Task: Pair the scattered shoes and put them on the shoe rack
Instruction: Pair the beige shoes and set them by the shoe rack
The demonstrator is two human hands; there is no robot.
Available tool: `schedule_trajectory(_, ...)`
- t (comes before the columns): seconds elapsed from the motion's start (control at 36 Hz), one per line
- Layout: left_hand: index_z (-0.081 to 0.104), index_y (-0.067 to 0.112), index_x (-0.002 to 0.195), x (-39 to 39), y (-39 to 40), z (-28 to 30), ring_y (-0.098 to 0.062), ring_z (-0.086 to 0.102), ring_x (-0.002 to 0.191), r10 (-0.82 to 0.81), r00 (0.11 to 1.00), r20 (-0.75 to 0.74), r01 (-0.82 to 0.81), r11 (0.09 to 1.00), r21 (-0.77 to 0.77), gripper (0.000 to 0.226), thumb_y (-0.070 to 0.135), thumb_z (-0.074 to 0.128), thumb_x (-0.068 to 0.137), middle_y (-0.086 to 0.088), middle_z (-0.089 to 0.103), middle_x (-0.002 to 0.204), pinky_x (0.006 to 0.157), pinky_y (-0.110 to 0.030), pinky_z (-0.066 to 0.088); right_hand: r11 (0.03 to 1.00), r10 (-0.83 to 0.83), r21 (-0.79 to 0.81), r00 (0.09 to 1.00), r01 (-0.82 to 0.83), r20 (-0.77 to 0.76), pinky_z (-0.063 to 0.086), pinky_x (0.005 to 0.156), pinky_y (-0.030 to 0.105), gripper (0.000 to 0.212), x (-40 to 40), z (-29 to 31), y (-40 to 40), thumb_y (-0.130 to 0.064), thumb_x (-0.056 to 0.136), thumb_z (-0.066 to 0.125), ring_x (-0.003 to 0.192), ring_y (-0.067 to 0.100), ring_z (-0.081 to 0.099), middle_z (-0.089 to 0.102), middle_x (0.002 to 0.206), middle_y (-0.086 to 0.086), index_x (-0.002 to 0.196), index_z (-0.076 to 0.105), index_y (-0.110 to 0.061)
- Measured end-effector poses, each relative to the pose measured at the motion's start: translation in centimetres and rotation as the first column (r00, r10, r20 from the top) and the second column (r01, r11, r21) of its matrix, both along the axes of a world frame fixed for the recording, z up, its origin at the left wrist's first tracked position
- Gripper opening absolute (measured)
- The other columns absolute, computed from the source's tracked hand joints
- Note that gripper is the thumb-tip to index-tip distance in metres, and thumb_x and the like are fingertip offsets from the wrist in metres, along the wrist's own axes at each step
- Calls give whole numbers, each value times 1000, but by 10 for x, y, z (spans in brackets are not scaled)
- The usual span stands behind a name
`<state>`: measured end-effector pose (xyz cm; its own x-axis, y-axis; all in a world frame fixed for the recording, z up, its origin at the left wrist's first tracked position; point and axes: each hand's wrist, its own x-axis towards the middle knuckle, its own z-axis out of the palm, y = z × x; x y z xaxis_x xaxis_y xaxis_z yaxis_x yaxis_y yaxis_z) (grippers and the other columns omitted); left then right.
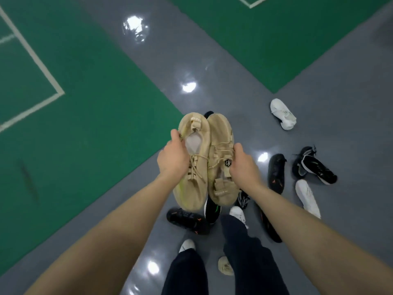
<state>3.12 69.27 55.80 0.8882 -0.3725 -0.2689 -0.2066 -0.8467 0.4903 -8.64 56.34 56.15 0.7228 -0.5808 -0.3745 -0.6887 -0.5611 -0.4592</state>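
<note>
Tan shoes are showing matt knit cloth with woven cord laces. Grey floor is reading glossy and smooth, mirroring lamps. Green floor beside it is looking matt. Black clogs are looking smooth, like moulded plastic.

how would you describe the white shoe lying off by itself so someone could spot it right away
Start at the corner of the green court at upper right, where it meets the grey floor. Just below that corner lies the white shoe. Unlike the other white shoe, which lies by the black ones, it has bare floor all around.
</note>
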Motion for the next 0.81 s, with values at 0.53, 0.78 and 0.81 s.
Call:
schedule_trajectory(0.53,28,15,93,-226,-111,87,-28,47,66,-561,818,130,566,824,-8,8,9,33,96,-4,49,72,63,-35,32,854,-491,-189,871,484,10,40,65,37,30,-271,93,-34,3,86,39,85,33,54,57,100,15,115,42,-4)
schedule_trajectory(0.78,34,13,100,-425,-158,100,-28,48,67,-751,644,146,759,651,8,4,11,33,97,-4,52,75,69,-37,35,734,-668,-188,744,653,-24,34,60,33,24,-478,104,-37,0,89,39,69,27,40,58,100,14,112,38,-6)
schedule_trajectory(0.81,35,12,102,-449,-163,100,-29,49,67,-777,611,149,783,621,26,6,10,33,96,-4,52,75,70,-38,36,714,-691,-182,722,676,-32,34,61,33,24,-502,106,-36,-1,90,39,70,27,40,57,101,14,113,38,-6)
